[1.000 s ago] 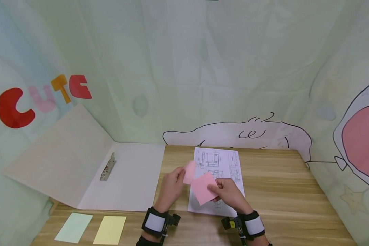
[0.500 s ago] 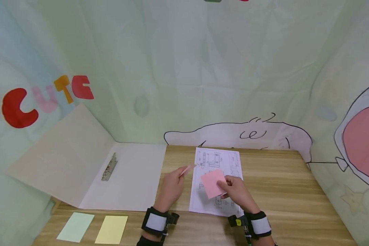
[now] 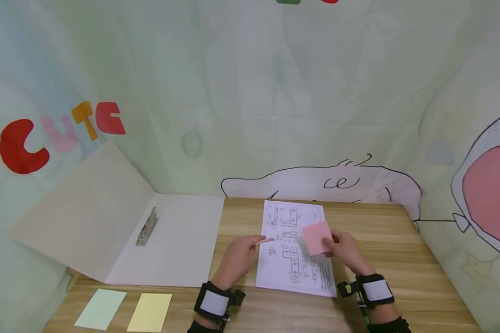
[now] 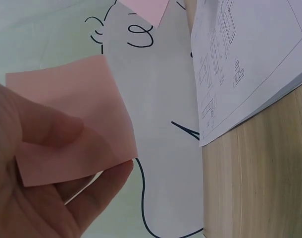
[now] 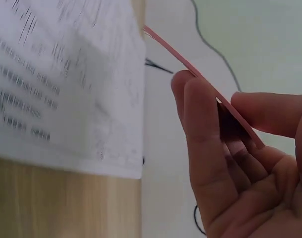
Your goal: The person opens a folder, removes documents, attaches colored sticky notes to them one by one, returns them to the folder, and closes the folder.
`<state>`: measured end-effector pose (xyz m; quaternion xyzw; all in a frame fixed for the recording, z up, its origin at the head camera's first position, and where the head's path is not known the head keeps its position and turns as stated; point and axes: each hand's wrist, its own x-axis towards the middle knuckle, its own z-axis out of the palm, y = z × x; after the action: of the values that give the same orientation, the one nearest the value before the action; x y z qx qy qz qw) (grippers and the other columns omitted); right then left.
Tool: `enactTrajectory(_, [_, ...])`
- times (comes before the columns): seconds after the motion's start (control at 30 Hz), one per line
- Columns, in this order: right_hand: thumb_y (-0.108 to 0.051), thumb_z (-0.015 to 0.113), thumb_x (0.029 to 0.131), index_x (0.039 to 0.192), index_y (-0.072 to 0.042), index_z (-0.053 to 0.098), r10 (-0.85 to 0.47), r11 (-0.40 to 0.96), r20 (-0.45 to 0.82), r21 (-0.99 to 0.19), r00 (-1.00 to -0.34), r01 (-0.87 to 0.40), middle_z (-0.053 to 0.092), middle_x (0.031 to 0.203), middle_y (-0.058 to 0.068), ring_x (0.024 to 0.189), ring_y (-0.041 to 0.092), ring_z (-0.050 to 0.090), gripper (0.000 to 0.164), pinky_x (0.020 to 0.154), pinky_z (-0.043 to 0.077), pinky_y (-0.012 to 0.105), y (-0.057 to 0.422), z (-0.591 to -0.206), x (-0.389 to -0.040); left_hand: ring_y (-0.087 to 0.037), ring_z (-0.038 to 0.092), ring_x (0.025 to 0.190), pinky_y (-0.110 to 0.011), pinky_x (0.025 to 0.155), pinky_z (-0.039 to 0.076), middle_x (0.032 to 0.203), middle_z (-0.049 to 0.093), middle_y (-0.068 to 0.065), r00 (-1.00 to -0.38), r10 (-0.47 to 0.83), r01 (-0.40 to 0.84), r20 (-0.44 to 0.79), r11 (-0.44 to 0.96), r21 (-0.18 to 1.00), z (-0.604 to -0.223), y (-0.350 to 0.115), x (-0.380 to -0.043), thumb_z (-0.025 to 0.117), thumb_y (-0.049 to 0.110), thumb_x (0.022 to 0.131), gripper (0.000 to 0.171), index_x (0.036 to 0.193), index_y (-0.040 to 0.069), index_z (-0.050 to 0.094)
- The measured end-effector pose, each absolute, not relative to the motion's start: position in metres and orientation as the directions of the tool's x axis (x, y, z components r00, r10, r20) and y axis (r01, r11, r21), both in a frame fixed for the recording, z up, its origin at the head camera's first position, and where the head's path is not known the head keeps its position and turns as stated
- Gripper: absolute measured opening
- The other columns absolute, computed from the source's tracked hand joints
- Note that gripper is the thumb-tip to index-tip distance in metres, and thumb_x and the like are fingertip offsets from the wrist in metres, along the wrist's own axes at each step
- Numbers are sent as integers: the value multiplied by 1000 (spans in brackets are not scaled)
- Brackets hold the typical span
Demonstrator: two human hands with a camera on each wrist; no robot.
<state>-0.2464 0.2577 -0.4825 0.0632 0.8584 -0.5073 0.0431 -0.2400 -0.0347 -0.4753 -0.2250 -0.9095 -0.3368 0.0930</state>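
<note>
Pink pad [image 3: 316,237]: a small block of pink sticky notes, held just right of centre in the head view, raised above the right half of the printed sheet; seen edge-on in the right wrist view, a thin pink slab [image 5: 200,82].
Right hand [image 3: 345,250]: gripped the pad by its near edge, thumb on one face and curled fingers [image 5: 203,129] behind, apparently so that the block stayed firm while the face kept free.
Single pink note [image 4: 74,121]: one loose leaf, filling the left of the left wrist view; in the head view only a thin sliver at the fingertips [image 3: 261,240].
Left hand [image 3: 238,257]: pinched the leaf between thumb and fingers at one side, so most of the paper hung free, probably to spare the sticky strip.
Printed sheet [image 3: 289,268]: white technical drawing, flat on the table at centre, lying under both hands as the likely surface for the notes.
Table [image 3: 400,259]: wooden, lower part of the frame.
Open folder [image 3: 179,240]: white, metal clip inside, left of centre, cover leaning back on the wall.
Green note [image 3: 100,308] and yellow note [image 3: 151,312]: side by side, lower left, apart from the hands.
</note>
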Motion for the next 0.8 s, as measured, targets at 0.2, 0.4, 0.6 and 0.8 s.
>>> enactTrajectory(0.2, [-12,54,95,119,10,55,112,513,-169,-834,-979,203,61,100,19,78,23,61,32,71,54,37,284,-495,-265,-21,64,100,-38,81,51,109,68,-7,-887,353,462,297,669,582,-475,-34,-240,51,-6,88,34,113,8,69])
enactTrajectory(0.4, [-14,51,95,122,13,52,166,550,-193,-796,-967,254,62,98,20,76,22,60,38,68,53,33,309,-502,-284,-21,64,101,-38,81,51,109,68,-7,-887,359,462,291,672,579,-475,-34,-239,52,-5,88,33,113,7,69])
enactTrajectory(0.6, [-15,50,95,114,14,54,193,551,-204,-787,-960,278,63,88,17,73,20,59,36,62,50,29,329,-507,-298,-19,64,101,-37,81,51,109,68,-6,-895,354,446,272,693,566,-473,-36,-239,52,-6,87,35,113,9,69])
enactTrajectory(0.8, [-14,49,93,112,16,55,206,555,-234,-772,-950,310,64,80,13,71,21,58,35,59,47,27,340,-506,-309,-18,64,98,-36,80,51,109,68,-4,-891,365,454,272,685,569,-474,-37,-239,51,-6,87,37,113,11,70])
